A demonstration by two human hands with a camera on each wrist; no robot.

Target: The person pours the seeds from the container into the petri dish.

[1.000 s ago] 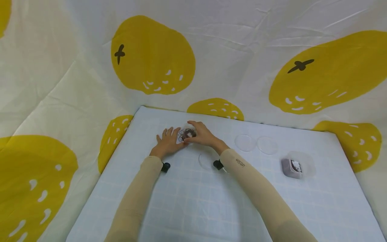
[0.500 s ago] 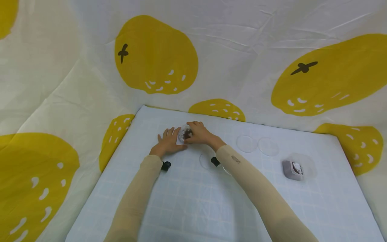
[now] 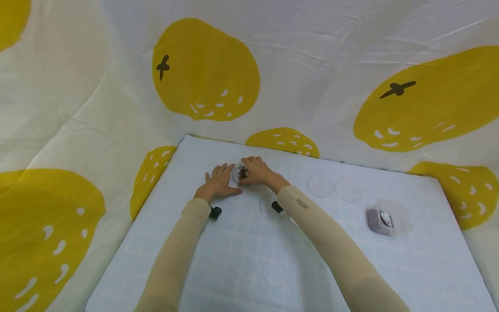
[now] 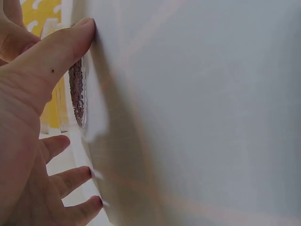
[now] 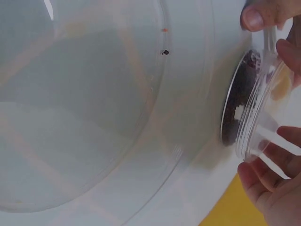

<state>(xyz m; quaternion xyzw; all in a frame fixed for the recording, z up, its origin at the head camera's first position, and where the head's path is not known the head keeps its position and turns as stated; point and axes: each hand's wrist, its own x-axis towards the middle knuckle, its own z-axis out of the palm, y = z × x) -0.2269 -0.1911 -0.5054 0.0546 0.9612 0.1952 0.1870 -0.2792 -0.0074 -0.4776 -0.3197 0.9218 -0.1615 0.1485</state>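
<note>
A clear round plastic tub (image 3: 237, 174) with dark grains and some white bits sits on the table near its far left part. In the right wrist view the tub (image 5: 242, 106) shows a ridged clear rim, with dark contents pressed against its wall. My right hand (image 3: 257, 171) grips this rim, thumb on the near side and fingers on the far side. My left hand (image 3: 219, 184) lies against the tub's left side, its fingers straight and spread. In the left wrist view the left thumb (image 4: 61, 49) runs along the near side of the tub and partly hides it.
Two thin clear round discs, a left one (image 3: 319, 186) and a right one (image 3: 348, 191), lie right of the hands. Another clear disc (image 3: 267, 208) lies beneath the right wrist. A greyish-purple square tub (image 3: 379, 222) stands farther right, a clear lid (image 3: 403, 215) beside it.
My right hand's thumb and fingers have drawn around the tub's right side, covering more of it than a second ago. The left hand stays beside the tub. The head view has shifted slightly.
</note>
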